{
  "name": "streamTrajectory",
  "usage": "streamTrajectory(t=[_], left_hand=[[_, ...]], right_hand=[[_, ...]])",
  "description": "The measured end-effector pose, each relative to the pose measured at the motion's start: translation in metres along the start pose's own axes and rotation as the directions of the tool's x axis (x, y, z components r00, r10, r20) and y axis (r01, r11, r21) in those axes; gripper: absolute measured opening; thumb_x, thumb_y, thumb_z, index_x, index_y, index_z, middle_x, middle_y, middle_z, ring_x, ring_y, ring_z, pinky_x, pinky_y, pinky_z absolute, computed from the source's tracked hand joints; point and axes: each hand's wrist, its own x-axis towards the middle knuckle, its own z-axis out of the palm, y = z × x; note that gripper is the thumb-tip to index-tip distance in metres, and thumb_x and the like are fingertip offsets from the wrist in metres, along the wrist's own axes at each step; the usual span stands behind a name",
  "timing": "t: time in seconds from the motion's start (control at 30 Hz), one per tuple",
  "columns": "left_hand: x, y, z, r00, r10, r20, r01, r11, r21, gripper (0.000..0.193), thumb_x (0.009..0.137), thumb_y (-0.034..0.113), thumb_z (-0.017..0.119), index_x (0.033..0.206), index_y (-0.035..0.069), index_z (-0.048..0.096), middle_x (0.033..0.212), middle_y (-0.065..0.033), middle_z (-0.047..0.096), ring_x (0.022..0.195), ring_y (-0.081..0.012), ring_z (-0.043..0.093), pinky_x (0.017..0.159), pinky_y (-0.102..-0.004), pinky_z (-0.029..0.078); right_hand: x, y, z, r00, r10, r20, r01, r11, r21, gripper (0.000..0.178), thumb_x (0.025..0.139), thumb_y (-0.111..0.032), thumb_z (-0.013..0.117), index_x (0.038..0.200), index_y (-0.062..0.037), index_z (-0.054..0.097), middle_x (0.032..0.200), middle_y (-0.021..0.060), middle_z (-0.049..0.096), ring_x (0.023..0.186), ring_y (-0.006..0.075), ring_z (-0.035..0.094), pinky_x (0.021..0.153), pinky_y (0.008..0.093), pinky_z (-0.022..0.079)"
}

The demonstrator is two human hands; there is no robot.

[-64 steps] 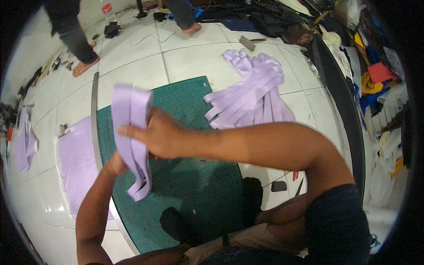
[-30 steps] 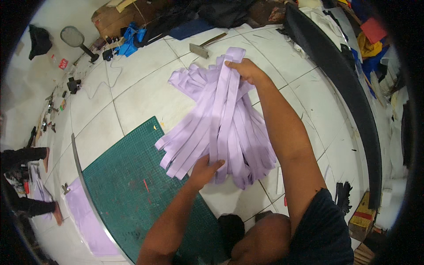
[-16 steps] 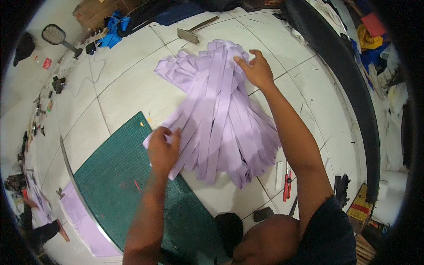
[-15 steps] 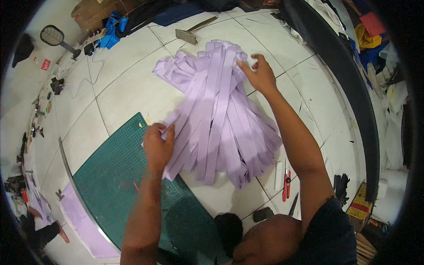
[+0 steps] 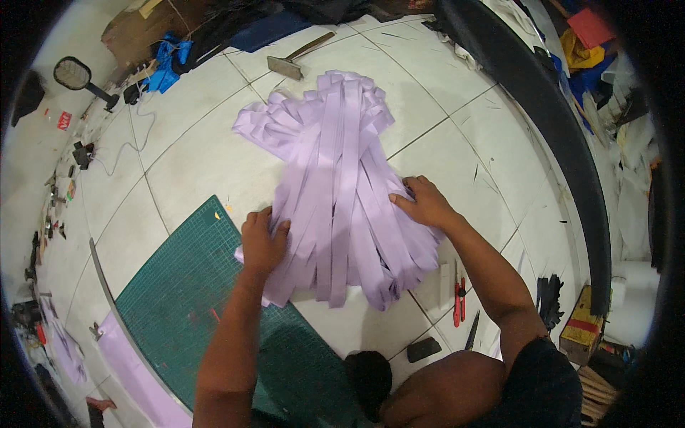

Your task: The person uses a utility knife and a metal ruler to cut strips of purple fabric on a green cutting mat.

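Observation:
A large bundle of lilac fabric strips (image 5: 342, 185) lies on the tiled floor, looped and bunched at its far end and fanned out toward me. My left hand (image 5: 264, 241) is closed around strips at the bundle's left edge, its thumb over the lilac material. Some strip ends poke out beside that wrist, over the corner of the green cutting mat (image 5: 178, 299). At the right edge, my right hand (image 5: 426, 205) rests with thumb and fingers apart against the outer strips. Parts of its fingers are hidden behind the hand.
Two red cutters (image 5: 459, 303), a dark pointed blade (image 5: 473, 329) and a black block (image 5: 424, 349) lie near my knee. A metal ruler (image 5: 146, 364) edges the mat, with lilac sheet (image 5: 135, 371) beside it. A wooden-handled hammer (image 5: 285, 68) lies beyond; a long black curved piece (image 5: 553, 121) spans the right.
My right hand has come down from the bundle's far right end to its middle right edge. The left hand stays at the left edge. The whole view has shifted slightly.

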Motion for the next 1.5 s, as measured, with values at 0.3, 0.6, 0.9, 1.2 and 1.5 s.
streamTrajectory(t=[0.3, 0.6, 0.9, 1.2, 1.5], left_hand=[[-0.017, 0.031, 0.026, 0.994, -0.086, -0.068, 0.079, 0.992, -0.099, 0.035, 0.088, 0.021, 0.065, 0.110, -0.005, 0.058, 0.102, -0.0278, 0.057, 0.092, -0.0463, 0.055, 0.081, -0.0531, 0.044], [-0.031, 0.089, 0.069, 0.972, -0.207, -0.108, 0.192, 0.972, -0.136, 0.033, 0.090, 0.021, 0.061, 0.110, -0.004, 0.055, 0.100, -0.0270, 0.056, 0.093, -0.0459, 0.055, 0.083, -0.0543, 0.043], [-0.037, 0.125, 0.090, 0.946, -0.307, -0.098, 0.274, 0.927, -0.256, 0.041, 0.091, 0.028, 0.064, 0.115, -0.004, 0.055, 0.110, -0.0246, 0.057, 0.096, -0.0450, 0.056, 0.083, -0.0524, 0.046], [-0.082, 0.021, -0.092, 0.986, 0.033, 0.161, -0.024, 0.998, -0.054, 0.054, 0.090, 0.032, 0.066, 0.129, -0.002, 0.051, 0.122, -0.0258, 0.054, 0.112, -0.0423, 0.055, 0.097, -0.0484, 0.047], [-0.366, -0.143, -0.306, 0.853, -0.503, 0.138, 0.463, 0.853, 0.242, 0.041, 0.089, 0.027, 0.067, 0.122, 0.003, 0.059, 0.113, -0.0197, 0.060, 0.102, -0.0355, 0.061, 0.089, -0.0453, 0.050]], right_hand=[[-0.008, -0.016, -0.011, 0.996, 0.038, -0.087, -0.048, 0.992, -0.115, 0.056, 0.091, -0.054, 0.057, 0.124, -0.0093, 0.062, 0.121, 0.0180, 0.059, 0.113, 0.0344, 0.059, 0.095, 0.0472, 0.048], [0.013, 0.013, -0.045, 0.995, 0.093, -0.026, -0.097, 0.977, -0.189, 0.058, 0.090, -0.055, 0.056, 0.126, -0.0100, 0.064, 0.121, 0.0166, 0.062, 0.113, 0.0330, 0.061, 0.096, 0.0451, 0.048], [0.032, 0.028, -0.071, 0.995, 0.105, -0.002, -0.100, 0.938, -0.332, 0.062, 0.089, -0.057, 0.055, 0.126, -0.0083, 0.064, 0.124, 0.0191, 0.063, 0.118, 0.0360, 0.059, 0.099, 0.0467, 0.047], [0.022, 0.017, -0.069, 0.892, -0.163, -0.422, 0.089, 0.978, -0.190, 0.060, 0.090, -0.045, 0.067, 0.134, -0.0061, 0.055, 0.134, 0.0152, 0.055, 0.124, 0.0334, 0.054, 0.103, 0.0424, 0.044], [-0.044, -0.115, -0.063, 0.862, -0.379, -0.337, 0.334, 0.924, -0.186, 0.039, 0.092, -0.028, 0.069, 0.121, -0.0044, 0.061, 0.114, 0.0125, 0.063, 0.090, 0.0235, 0.062, 0.082, 0.0373, 0.051]])
